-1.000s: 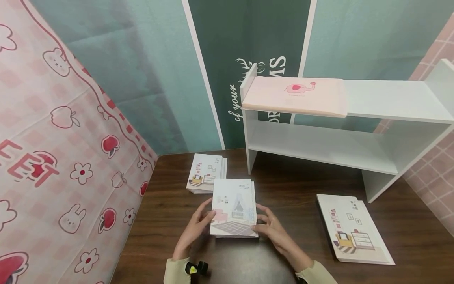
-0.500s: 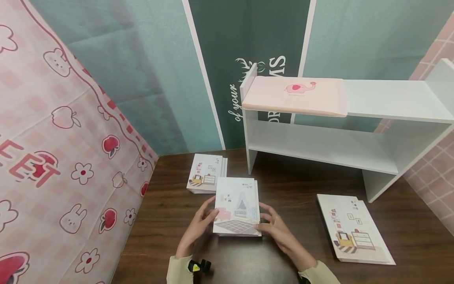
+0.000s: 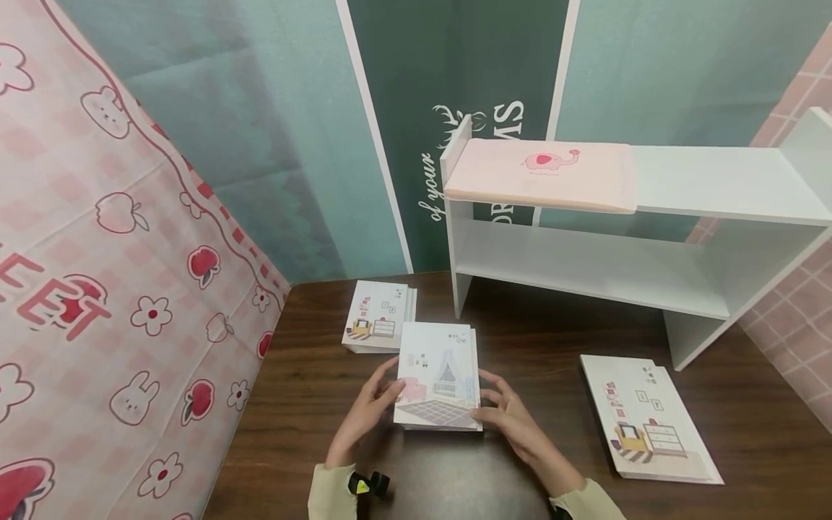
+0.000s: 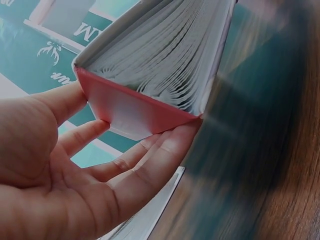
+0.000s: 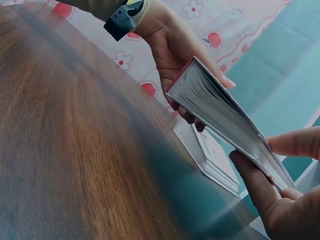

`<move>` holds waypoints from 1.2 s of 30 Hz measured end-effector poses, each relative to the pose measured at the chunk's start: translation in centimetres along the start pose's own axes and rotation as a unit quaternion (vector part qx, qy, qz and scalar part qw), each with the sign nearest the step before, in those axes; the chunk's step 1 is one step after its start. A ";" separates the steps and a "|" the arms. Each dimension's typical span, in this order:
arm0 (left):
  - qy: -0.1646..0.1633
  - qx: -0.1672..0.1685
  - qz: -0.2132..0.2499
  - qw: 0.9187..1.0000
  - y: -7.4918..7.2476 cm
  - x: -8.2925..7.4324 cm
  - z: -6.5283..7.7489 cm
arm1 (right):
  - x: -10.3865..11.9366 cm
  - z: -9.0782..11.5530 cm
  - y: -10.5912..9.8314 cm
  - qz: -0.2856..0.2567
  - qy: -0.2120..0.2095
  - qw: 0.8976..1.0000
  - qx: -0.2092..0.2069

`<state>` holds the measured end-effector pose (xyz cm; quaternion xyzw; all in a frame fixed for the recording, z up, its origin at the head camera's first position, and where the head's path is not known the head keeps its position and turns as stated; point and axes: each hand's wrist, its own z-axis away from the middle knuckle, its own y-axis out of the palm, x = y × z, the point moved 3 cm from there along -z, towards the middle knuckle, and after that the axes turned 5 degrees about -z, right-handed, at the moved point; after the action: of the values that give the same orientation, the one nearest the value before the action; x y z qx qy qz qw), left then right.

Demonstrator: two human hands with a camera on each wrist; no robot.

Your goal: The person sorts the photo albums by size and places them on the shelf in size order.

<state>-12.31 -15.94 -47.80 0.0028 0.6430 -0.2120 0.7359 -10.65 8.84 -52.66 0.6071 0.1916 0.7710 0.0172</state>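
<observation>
Both hands hold a thick white photo album (image 3: 437, 375) with a pale room drawing on its cover, above the dark wood table. My left hand (image 3: 369, 408) grips its spine side, thumb on the cover. In the left wrist view, the fingers bear on the album's red spine (image 4: 127, 102), and its many clear pages fan slightly at the end. On the opposite edge my right hand (image 3: 510, 419) pinches the covers between thumb and fingers, as the right wrist view shows with the fingers (image 5: 255, 180) at the open side.
A stack of similar white albums (image 3: 377, 318) lies just behind the held one. More albums (image 3: 653, 426) lie at the right. A white two-tier shelf (image 3: 598, 271) stands at the back right, with a pink elephant-print cloth (image 3: 539, 177) on top. A patterned curtain (image 3: 149, 289) borders the left.
Both hands have shifted slightly right with the album between them, and its far edge has moved a little up in the view. Everything else stays put.
</observation>
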 end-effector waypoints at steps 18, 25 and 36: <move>0.012 -0.001 -0.027 1.000 0.6 -0.9 0.0 | 0.5 0.3 -0.5 -0.014 0.014 1.000 -0.008; 0.019 -0.001 -0.028 0.999 0.7 -0.3 -0.5 | 0.6 0.4 -0.7 -0.010 0.011 1.000 -0.006; 0.014 -0.009 -0.033 0.999 1.1 2.1 -1.8 | 0.9 0.7 -1.2 -0.009 0.001 1.000 -0.005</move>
<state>-13.48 -15.05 -50.38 -0.0221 0.6547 -0.2305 0.7195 -10.52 10.42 -52.04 0.6049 0.1934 0.7720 0.0267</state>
